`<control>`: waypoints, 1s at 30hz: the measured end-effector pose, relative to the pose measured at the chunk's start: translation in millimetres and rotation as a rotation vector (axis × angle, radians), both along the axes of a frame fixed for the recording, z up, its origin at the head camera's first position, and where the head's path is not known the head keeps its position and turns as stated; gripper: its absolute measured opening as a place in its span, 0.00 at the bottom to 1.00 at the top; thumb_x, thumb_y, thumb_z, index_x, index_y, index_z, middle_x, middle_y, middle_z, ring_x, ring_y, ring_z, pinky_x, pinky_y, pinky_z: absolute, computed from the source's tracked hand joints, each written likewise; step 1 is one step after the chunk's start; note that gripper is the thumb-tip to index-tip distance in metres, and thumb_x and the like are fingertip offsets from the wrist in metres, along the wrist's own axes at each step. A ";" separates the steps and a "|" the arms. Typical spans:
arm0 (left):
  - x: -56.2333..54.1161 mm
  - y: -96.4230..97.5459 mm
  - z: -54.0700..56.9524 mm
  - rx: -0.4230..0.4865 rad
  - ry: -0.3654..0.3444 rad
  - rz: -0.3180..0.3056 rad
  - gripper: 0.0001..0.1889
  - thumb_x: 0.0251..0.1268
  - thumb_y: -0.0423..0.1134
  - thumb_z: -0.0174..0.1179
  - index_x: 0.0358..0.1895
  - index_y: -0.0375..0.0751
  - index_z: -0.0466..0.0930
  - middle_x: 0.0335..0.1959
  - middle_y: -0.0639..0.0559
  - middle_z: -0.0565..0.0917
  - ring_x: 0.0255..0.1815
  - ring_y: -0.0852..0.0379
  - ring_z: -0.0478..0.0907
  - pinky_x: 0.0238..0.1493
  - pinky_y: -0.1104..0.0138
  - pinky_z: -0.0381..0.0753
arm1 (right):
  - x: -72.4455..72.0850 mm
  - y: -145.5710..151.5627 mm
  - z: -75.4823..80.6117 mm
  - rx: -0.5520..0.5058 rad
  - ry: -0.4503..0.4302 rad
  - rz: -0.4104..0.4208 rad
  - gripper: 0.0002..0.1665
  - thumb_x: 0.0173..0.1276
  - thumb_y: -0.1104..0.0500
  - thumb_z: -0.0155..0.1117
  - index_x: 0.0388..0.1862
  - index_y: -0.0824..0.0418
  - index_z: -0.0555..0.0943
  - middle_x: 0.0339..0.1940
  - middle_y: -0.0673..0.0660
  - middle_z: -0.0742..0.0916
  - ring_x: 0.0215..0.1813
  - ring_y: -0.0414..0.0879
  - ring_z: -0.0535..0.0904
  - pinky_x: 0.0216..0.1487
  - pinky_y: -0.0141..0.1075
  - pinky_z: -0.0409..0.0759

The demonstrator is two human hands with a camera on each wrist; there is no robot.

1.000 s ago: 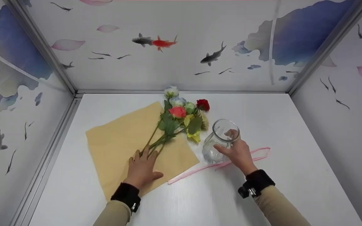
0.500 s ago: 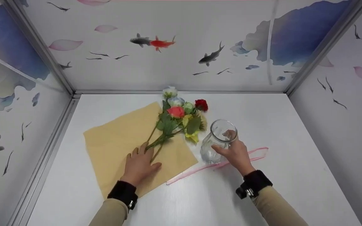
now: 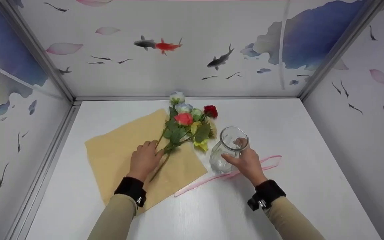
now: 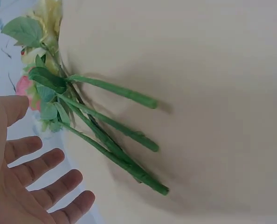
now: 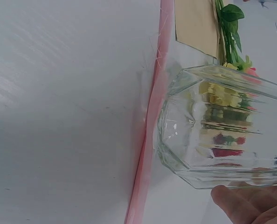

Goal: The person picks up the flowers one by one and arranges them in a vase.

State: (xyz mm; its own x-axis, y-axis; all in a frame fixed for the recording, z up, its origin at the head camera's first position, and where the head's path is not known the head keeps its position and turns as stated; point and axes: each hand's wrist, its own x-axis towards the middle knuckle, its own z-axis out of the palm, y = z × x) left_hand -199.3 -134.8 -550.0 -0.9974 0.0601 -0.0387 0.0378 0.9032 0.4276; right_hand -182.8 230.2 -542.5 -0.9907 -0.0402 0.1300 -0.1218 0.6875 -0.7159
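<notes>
Several flowers with green stems (image 4: 101, 135) lie together on a sheet of brown paper (image 3: 118, 146). Their blooms, among them a coral rose (image 3: 183, 119) and a dark red flower (image 3: 210, 111), point to the back of the table. My left hand (image 3: 143, 160) is at the left of the stems, fingertips right beside them; the left wrist view shows its fingers (image 4: 50, 163) spread and loosely bent. With my right hand (image 3: 249, 163) I grip a clear glass vase (image 3: 220, 160) near its neck, thumb on one side and fingers on the other. The vase holds nothing.
A pink ribbon (image 3: 195, 187) runs across the white table (image 3: 212, 213) past the vase's base, ending in a loop at the right. White walls (image 3: 192, 73) printed with fish and petals enclose the back and both sides.
My left hand has slid forward along the stems toward the leaves, uncovering a lower stem end. My right hand keeps its grip on the vase. The head view has shifted slightly.
</notes>
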 end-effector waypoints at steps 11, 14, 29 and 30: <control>-18.6 1.1 1.6 0.019 0.063 0.037 0.16 0.79 0.39 0.56 0.61 0.33 0.80 0.53 0.35 0.83 0.53 0.35 0.80 0.48 0.47 0.83 | -0.9 -1.2 -1.0 -0.001 -0.043 -0.006 0.45 0.59 0.44 0.80 0.65 0.61 0.66 0.62 0.67 0.83 0.63 0.62 0.79 0.61 0.58 0.77; -23.9 2.9 1.1 0.048 0.020 0.058 0.15 0.78 0.39 0.57 0.58 0.33 0.82 0.52 0.35 0.84 0.51 0.38 0.82 0.48 0.48 0.84 | -1.2 -0.6 -0.2 -0.005 -0.038 -0.004 0.45 0.59 0.45 0.80 0.65 0.62 0.66 0.62 0.68 0.83 0.63 0.62 0.79 0.62 0.58 0.76; -42.6 12.7 -10.5 0.059 -0.011 0.123 0.09 0.73 0.38 0.63 0.41 0.35 0.86 0.38 0.40 0.85 0.36 0.42 0.84 0.38 0.50 0.83 | 0.4 0.5 -0.8 0.011 0.027 -0.005 0.45 0.58 0.46 0.81 0.64 0.63 0.68 0.59 0.68 0.84 0.59 0.62 0.82 0.56 0.57 0.78; -42.4 12.7 -11.3 0.056 -0.012 0.122 0.08 0.73 0.38 0.63 0.42 0.35 0.85 0.38 0.40 0.85 0.37 0.42 0.84 0.38 0.50 0.83 | 0.6 0.7 -0.7 0.010 0.021 -0.006 0.45 0.58 0.46 0.81 0.65 0.63 0.68 0.60 0.68 0.84 0.60 0.62 0.81 0.57 0.57 0.78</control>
